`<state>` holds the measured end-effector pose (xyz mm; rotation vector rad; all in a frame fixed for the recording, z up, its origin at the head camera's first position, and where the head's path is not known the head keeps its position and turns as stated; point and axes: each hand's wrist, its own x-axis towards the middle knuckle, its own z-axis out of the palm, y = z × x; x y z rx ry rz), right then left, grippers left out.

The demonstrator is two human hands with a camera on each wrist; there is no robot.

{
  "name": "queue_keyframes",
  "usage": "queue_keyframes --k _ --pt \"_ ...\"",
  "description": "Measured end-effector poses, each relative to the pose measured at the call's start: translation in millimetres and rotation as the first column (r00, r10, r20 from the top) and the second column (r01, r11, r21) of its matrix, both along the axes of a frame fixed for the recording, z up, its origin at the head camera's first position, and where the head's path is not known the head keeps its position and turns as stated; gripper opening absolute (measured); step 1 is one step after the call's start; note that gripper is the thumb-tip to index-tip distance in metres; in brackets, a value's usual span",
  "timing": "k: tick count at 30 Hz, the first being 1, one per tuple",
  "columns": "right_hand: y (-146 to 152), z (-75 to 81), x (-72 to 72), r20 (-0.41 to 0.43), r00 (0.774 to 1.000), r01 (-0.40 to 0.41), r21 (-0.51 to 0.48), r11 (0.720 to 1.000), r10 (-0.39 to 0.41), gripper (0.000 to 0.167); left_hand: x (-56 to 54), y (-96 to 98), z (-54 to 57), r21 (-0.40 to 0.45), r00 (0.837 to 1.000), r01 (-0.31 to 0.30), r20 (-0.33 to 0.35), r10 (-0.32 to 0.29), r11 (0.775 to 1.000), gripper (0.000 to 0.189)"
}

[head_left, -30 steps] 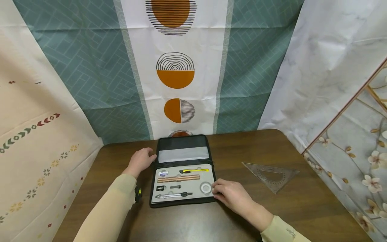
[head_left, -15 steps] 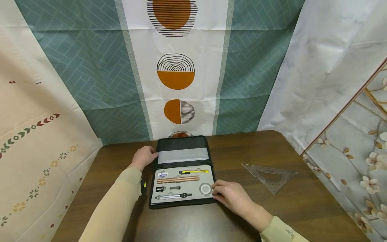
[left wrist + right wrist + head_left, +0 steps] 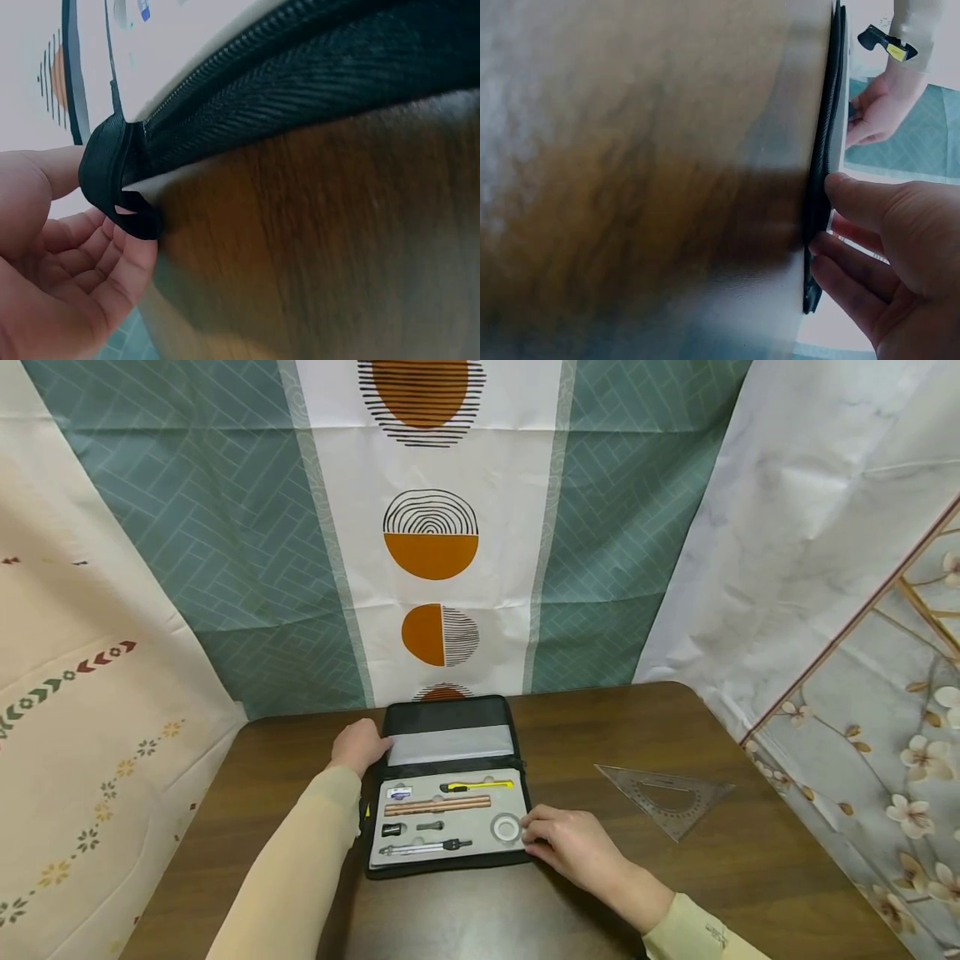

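A black zip-up drawing set case (image 3: pixel 468 817) lies unfolded on the table. Its grey insert carries a compass (image 3: pixel 423 847), two wooden pencils (image 3: pixel 437 805), a yellow utility knife (image 3: pixel 480 786), an eraser (image 3: pixel 400 792), a pencil sharpener (image 3: pixel 393 830) and a white tape roll (image 3: pixel 495 832). My left hand (image 3: pixel 358 745) grips the left edge of the raised cover, thumb on one side and fingers under the black fabric (image 3: pixel 105 161) in the left wrist view. At the lower right corner, my right hand (image 3: pixel 573 842) pinches the zipped rim (image 3: pixel 821 180) between thumb and fingers.
To the right lies a clear triangular set square (image 3: pixel 682 820) on the wooden table (image 3: pixel 570 735). Patterned cloths (image 3: pixel 600 527) hang behind and beside the table. A dark band with a yellow mark (image 3: pixel 889 43) sits on the left wrist.
My left hand has come in against the cover's left edge, its forearm swinging right. The right hand stays at the case's lower right corner; case and set square lie still.
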<state>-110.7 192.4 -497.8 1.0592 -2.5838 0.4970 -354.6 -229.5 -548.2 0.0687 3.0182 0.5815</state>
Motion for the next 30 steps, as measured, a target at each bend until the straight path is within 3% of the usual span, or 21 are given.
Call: queue_keyframes --k 3,4,7,11,14,18,20,25,27,30 --pt "-1 -0.8 -0.5 -0.010 1.000 -0.004 -0.001 1.000 0.004 0.014 5.9 5.0 5.6 0.001 1.000 -0.026 0.015 0.026 1.000 0.036" --pt "-1 -0.8 -0.6 -0.013 1.000 -0.005 -0.001 1.000 0.005 0.014 -0.5 2.6 0.5 0.000 0.999 -0.046 0.026 0.046 0.999 0.036" --pt "-1 -0.3 -0.3 -0.010 1.000 0.000 0.001 1.000 0.000 0.014 7.7 8.0 12.1 -0.001 0.996 -0.077 0.046 0.077 0.997 0.032" --pt "-2 0.3 0.4 0.013 1.000 0.004 0.007 1.000 -0.004 0.013 15.0 11.8 23.1 0.004 0.994 -0.076 0.073 0.075 0.997 0.033" --pt "-2 0.4 0.6 0.021 1.000 0.004 0.008 1.000 -0.004 0.012 9.6 7.7 16.2 0.008 0.995 -0.055 0.085 0.054 0.998 0.033" --pt "-1 1.1 0.9 0.013 1.000 0.006 0.006 1.000 -0.006 0.012 -5.0 0.3 -2.0 -0.003 0.998 -0.018 0.065 0.019 1.000 0.033" --pt "-1 1.5 0.7 0.007 1.000 0.007 0.007 1.000 -0.007 0.013 -8.7 1.4 -2.7 0.005 0.997 -0.021 0.074 0.020 1.000 0.032" --pt "0 2.0 0.9 0.003 1.000 0.008 0.007 1.000 -0.008 0.013 2.1 9.3 17.5 0.048 0.996 -0.029 0.082 0.025 0.998 0.031" --pt "0 2.2 0.6 0.003 1.000 0.006 0.008 1.000 -0.006 0.013 6.2 9.8 21.7 0.074 0.999 -0.019 0.052 0.015 0.997 0.032" --pt "-1 2.7 -0.7 0.001 1.000 0.001 0.012 1.000 -0.001 0.013 20.7 13.4 41.7 0.149 0.998 -0.030 0.065 0.021 0.988 0.032"
